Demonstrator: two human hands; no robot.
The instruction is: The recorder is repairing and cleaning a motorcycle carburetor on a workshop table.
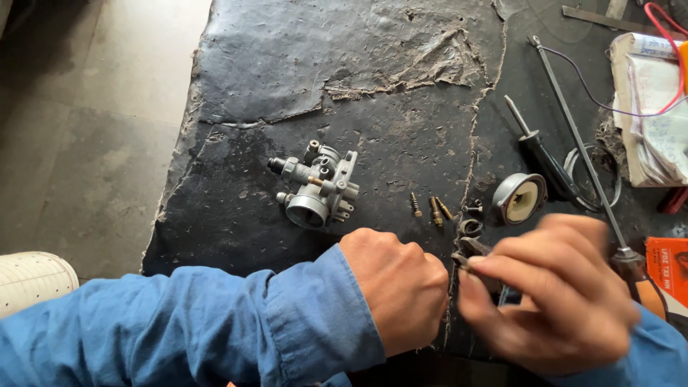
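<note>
Closest to the camera, both hands are bunched together at the near edge of the bench. The left hand (398, 287) is curled into a loose fist, knuckles up, and whatever it has hold of, if anything, is tucked underneath where I can't tell. The right hand (548, 290) is blurred but the fingers are pinched together on a small dark metal part (466, 259) poking out toward the left fist, probably gripped that tightly because it's tiny and fiddly. Just past the hands, a few little brass jets (433, 209) and a couple of small clips are lined up on the torn black mat (373, 93), looks like they're kept in a row so nothing rolls off. Next to those on the right sits a round float bowl cover (520, 197), open side facing up. Further left and a bit farther back, the carburetor body (317, 188) lies on its side, well apart from the hands. On the right there's a black-handled screwdriver (541, 154) and a long thin metal rod (573, 129), within easy reach, and a stack of papers (652, 107) at the far corner.
</note>
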